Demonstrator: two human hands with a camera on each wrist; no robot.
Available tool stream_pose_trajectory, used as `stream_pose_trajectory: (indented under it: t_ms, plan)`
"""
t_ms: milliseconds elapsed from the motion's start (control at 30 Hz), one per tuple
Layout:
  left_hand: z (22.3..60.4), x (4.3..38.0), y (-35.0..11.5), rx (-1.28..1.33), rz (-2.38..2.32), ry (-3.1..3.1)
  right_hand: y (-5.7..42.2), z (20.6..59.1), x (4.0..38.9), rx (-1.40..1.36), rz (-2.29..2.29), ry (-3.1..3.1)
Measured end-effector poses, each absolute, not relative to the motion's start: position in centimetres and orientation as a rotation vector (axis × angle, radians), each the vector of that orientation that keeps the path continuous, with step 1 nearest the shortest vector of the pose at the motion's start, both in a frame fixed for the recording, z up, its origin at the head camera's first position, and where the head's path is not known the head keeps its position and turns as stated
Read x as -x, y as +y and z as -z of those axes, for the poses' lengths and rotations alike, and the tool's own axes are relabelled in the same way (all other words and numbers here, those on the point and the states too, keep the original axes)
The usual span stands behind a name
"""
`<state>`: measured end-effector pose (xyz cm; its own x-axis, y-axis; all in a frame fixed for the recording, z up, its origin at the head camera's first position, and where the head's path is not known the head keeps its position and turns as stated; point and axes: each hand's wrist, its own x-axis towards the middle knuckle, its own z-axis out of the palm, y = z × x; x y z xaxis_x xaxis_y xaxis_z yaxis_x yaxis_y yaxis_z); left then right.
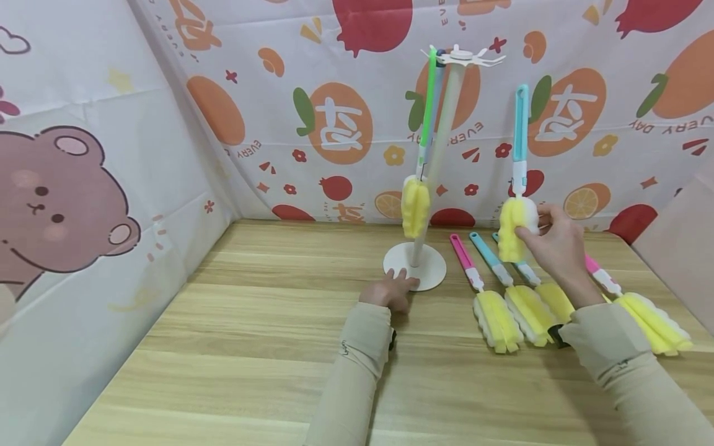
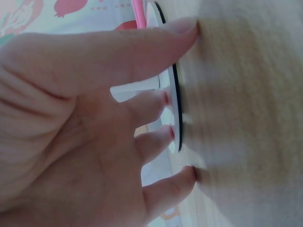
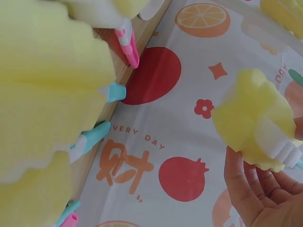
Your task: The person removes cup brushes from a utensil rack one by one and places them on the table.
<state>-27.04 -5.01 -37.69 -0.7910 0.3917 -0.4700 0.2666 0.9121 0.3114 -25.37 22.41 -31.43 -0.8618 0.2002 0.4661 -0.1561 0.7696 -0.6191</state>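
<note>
While I watch from my remote station, the person's right hand point(image 1: 560, 244) has its grip pinching the yellow-and-white sponge head of a turquoise-handled brush point(image 1: 519, 179). I see that brush in the air right of the stand point(image 1: 438, 155), sponge down and handle pointing up, apart from the hooks at the stand's top. The left hand point(image 1: 393, 290) is down at the near edge of the round white base point(image 1: 432, 269), its grip spread; in my left wrist view, two fingertips touch the rim while another reaches the counter point(image 1: 251, 347).

A green-handled brush point(image 1: 428, 111) hangs from the stand with its sponge low beside the pole, and I make out a bluish handle partly hidden behind it. To the right of the base, I have a pink-handled brush point(image 1: 493, 316) lying on the counter, then two blue-handled ones point(image 1: 528, 310) close beside it, sponges toward me. Another brush with a pink handle point(image 1: 652, 319) lies farther right, its handle partly covered by the right arm. Behind everything I see a fruit-printed cloth point(image 1: 279, 124).
</note>
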Motion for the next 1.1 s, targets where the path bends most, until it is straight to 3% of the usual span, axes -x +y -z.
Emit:
stream_pose_trajectory:
  t_ms: [1100]
  plan:
    - [37.7, 27.0, -4.9, -0.445, -0.305, 2.527, 25.6, 31.4, 24.8, 0.018, -0.805, -2.682]
